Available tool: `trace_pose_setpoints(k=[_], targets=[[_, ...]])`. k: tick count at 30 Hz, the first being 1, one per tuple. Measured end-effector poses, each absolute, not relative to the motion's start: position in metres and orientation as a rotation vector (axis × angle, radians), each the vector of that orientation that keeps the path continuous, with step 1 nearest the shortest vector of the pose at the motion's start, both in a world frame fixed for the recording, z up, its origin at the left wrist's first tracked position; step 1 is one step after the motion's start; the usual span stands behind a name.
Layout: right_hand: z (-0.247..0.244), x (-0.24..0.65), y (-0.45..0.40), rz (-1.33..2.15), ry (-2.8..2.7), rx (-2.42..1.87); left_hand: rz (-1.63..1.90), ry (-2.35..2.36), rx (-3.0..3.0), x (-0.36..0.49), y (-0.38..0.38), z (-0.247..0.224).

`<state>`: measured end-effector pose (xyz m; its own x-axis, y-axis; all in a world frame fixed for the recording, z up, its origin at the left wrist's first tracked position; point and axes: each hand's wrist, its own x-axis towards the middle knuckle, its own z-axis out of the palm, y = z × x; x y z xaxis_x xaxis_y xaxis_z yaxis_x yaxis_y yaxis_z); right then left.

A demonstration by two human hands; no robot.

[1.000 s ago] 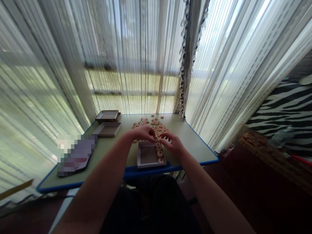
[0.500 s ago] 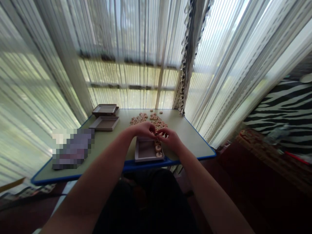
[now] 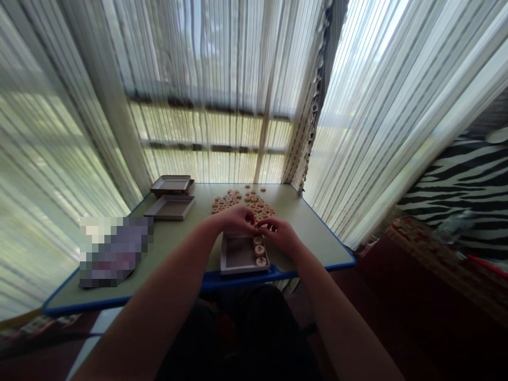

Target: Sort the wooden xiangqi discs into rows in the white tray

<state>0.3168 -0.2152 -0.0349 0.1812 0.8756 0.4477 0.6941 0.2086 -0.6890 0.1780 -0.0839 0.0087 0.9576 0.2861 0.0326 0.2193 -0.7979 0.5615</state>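
An open shallow box (image 3: 239, 253) lies at the table's near edge, with a column of round wooden pieces (image 3: 259, 250) marked with characters along its right side. My left hand (image 3: 239, 218) is over the box's far edge, fingers curled and pinched together. From the right, my right hand (image 3: 278, 232) meets it at the box's far right corner, its fingers also closed. What lies between the fingertips is too small and hidden to make out. Just beyond my hands, many loose round pieces (image 3: 227, 201) are spread in a pile.
At the back left of the blue-edged table (image 3: 317, 233) are an open shallow tray (image 3: 170, 207) and stacked box parts (image 3: 170, 184). A blurred-out purple item (image 3: 119, 251) lies at the left. Sheer curtains (image 3: 222, 63) hang behind the table.
The whole view has shifted, so the table and box appear slightly lower. Both hands remain together at the box's far right corner, fingers still closed.
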Motion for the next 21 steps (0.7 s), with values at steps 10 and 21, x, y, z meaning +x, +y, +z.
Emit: trace_pose_setpoints(k=[10, 21], targets=[[-0.0365, 0.3193, -0.2136, 0.175, -1.591, -1.585, 0.178, 0.379, 2.604, 0.1783, -0.0882, 0.0126], [-0.0323, 0.3185, -0.2179, 0.146, -1.644, -1.599, 0.092, 0.371, 2.591, 0.1759, -0.0859, 0.013]])
